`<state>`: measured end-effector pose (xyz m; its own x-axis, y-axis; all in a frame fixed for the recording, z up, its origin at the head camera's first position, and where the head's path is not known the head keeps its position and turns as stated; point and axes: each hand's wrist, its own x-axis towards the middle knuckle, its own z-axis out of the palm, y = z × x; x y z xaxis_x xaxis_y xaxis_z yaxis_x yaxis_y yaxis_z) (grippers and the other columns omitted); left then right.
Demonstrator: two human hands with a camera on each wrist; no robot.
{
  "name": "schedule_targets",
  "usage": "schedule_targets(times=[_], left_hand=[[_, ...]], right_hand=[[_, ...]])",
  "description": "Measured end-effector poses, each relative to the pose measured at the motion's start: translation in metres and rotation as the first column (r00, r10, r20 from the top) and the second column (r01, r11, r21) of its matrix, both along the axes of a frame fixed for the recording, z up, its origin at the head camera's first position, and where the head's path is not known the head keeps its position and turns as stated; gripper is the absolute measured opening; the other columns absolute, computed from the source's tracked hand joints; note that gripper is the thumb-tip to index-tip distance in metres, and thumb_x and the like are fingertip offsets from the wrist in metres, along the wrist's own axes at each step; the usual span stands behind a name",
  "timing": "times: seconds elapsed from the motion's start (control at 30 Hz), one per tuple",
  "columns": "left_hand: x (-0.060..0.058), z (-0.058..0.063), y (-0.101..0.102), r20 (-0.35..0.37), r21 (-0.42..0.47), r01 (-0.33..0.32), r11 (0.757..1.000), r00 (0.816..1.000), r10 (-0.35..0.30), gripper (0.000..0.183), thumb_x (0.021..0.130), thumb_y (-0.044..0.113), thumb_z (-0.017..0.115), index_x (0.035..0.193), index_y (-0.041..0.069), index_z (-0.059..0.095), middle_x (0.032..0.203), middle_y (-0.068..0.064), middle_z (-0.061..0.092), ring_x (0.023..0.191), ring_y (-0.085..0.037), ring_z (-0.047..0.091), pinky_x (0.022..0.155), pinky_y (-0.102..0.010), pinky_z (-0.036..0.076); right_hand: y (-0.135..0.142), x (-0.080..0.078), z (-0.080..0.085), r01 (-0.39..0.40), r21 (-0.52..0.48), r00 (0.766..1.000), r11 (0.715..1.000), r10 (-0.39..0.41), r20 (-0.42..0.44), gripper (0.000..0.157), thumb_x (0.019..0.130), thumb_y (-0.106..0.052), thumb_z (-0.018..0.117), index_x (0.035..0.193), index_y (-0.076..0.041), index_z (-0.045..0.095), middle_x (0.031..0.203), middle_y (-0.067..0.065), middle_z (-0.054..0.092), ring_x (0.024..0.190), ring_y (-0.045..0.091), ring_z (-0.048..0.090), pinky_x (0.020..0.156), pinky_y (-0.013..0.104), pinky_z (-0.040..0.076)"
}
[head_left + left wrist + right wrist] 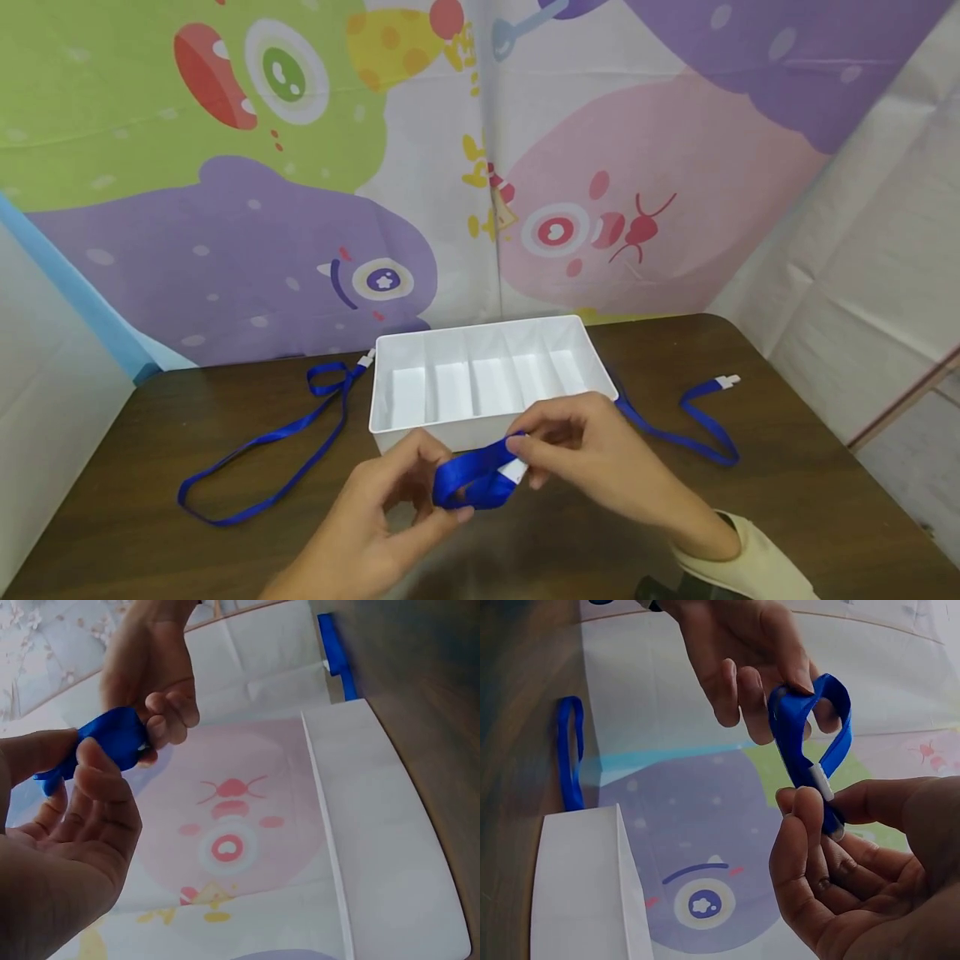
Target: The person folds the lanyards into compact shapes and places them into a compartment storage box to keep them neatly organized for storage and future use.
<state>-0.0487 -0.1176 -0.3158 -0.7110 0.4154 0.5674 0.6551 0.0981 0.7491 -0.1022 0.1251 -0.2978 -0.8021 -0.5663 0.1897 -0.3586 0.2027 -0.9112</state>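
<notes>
Between the two hands is a blue lanyard [472, 477], wound into a loop, with a white clip [514, 470] at its right side. My left hand [382, 508] pinches the loop's left end between thumb and fingers. With thumb and fingertips, my right hand [581, 446] grips the right end beside the clip. The right wrist view shows the lanyard [799, 742] as an open ring with several layers of strap lying together. Both hands hold it above the table, in front of a white divided box [450, 432].
The box has several narrow compartments across it. Left of it, a second blue lanyard [300, 425] lies loosely looped on the brown table [135, 500]. A third lanyard [705, 446] lies to the right, partly behind the box. A cartoon-printed cloth [247, 250] hangs behind.
</notes>
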Motion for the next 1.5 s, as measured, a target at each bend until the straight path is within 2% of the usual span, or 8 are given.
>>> schedule_targets(times=[0.17, 0.3, 0.57, 0.9, 1.2, 1.3, 1.43, 1.5], left_hand=[[0.0015, -0.0010, 0.0017, -0.004, 0.001, -0.005, 1.000, 1.000, 0.005, 0.028, 0.086, 0.000, 0.074, 0.103, 0.012, 0.056, 0.071, 0.004, 0.056, 0.062, 0.000, 0.049, 0.049, -0.018, 0.044], [0.0038, -0.0005, 0.0036, -0.062, -0.037, -0.101, 0.994, 0.993, 0.098, 0.026, 0.085, 0.007, 0.078, 0.098, 0.015, 0.056, 0.071, 0.007, 0.056, 0.061, 0.001, 0.050, 0.050, -0.017, 0.043], [0.0051, 0.0020, 0.0045, -0.165, -0.061, -0.316, 0.947, 0.939, 0.303, 0.028, 0.082, 0.007, 0.080, 0.094, 0.017, 0.058, 0.078, 0.010, 0.058, 0.062, -0.003, 0.052, 0.055, -0.015, 0.044], [0.0019, -0.0032, 0.0056, -0.273, -0.052, -0.433, 0.900, 0.873, 0.404, 0.031, 0.074, 0.003, 0.079, 0.085, 0.016, 0.053, 0.073, 0.010, 0.052, 0.059, -0.001, 0.047, 0.051, -0.012, 0.040], [0.0018, -0.0015, 0.0018, -0.420, -0.088, -0.597, 0.798, 0.748, 0.513, 0.023, 0.080, 0.000, 0.064, 0.101, 0.009, 0.062, 0.078, 0.007, 0.053, 0.065, -0.005, 0.048, 0.057, -0.015, 0.040], [0.0022, -0.0024, 0.0018, -0.339, -0.114, -0.547, 0.829, 0.806, 0.485, 0.024, 0.087, -0.003, 0.062, 0.107, 0.012, 0.064, 0.068, 0.009, 0.053, 0.057, 0.001, 0.046, 0.051, -0.013, 0.039], [0.0000, -0.0011, 0.0000, -0.042, -0.022, -0.311, 0.950, 0.950, 0.310, 0.023, 0.095, -0.006, 0.059, 0.105, 0.013, 0.063, 0.064, 0.006, 0.054, 0.052, -0.003, 0.050, 0.047, -0.018, 0.043], [-0.0022, -0.0005, -0.0026, 0.085, 0.054, -0.217, 0.975, 0.974, 0.212, 0.021, 0.095, -0.007, 0.058, 0.104, 0.011, 0.064, 0.067, -0.001, 0.057, 0.055, -0.011, 0.054, 0.049, -0.025, 0.048]], right_hand=[[0.0000, 0.0010, 0.0001, -0.002, -0.015, 1.000, 1.000, 0.002, -0.001, 0.009, 0.095, -0.016, 0.069, 0.092, -0.010, 0.074, 0.071, 0.008, 0.069, 0.060, 0.023, 0.067, 0.060, 0.031, 0.055], [0.0005, 0.0014, 0.0001, -0.001, -0.041, 1.000, 0.999, 0.001, -0.006, 0.007, 0.095, -0.014, 0.069, 0.093, -0.009, 0.074, 0.072, 0.004, 0.069, 0.061, 0.026, 0.067, 0.060, 0.032, 0.056], [0.0016, -0.0002, 0.0011, -0.016, -0.071, 1.000, 0.997, 0.015, -0.017, 0.006, 0.095, -0.013, 0.068, 0.094, -0.011, 0.074, 0.072, 0.008, 0.068, 0.062, 0.025, 0.066, 0.056, 0.027, 0.051], [0.0036, -0.0016, 0.0011, -0.017, -0.058, 1.000, 0.998, 0.015, -0.027, 0.005, 0.095, -0.014, 0.069, 0.095, -0.013, 0.074, 0.074, 0.008, 0.067, 0.064, 0.020, 0.066, 0.059, 0.031, 0.054], [0.0057, -0.0007, 0.0033, -0.025, -0.100, 0.998, 0.995, 0.020, -0.053, 0.007, 0.092, -0.010, 0.071, 0.098, -0.012, 0.074, 0.074, 0.004, 0.068, 0.065, 0.018, 0.065, 0.058, 0.032, 0.055], [0.0063, -0.0002, 0.0032, -0.023, -0.117, 0.998, 0.993, 0.016, -0.061, 0.009, 0.091, -0.008, 0.072, 0.099, -0.012, 0.074, 0.075, 0.005, 0.069, 0.065, 0.019, 0.065, 0.057, 0.032, 0.055], [0.0070, -0.0003, 0.0032, -0.015, -0.144, 0.998, 0.989, 0.006, -0.063, 0.010, 0.089, -0.006, 0.073, 0.099, -0.009, 0.074, 0.076, 0.005, 0.069, 0.065, 0.020, 0.066, 0.058, 0.034, 0.056], [0.0076, -0.0005, 0.0037, -0.010, -0.153, 0.998, 0.988, 0.001, -0.058, 0.011, 0.089, -0.005, 0.074, 0.099, -0.009, 0.075, 0.077, 0.006, 0.070, 0.065, 0.020, 0.066, 0.059, 0.035, 0.057]])
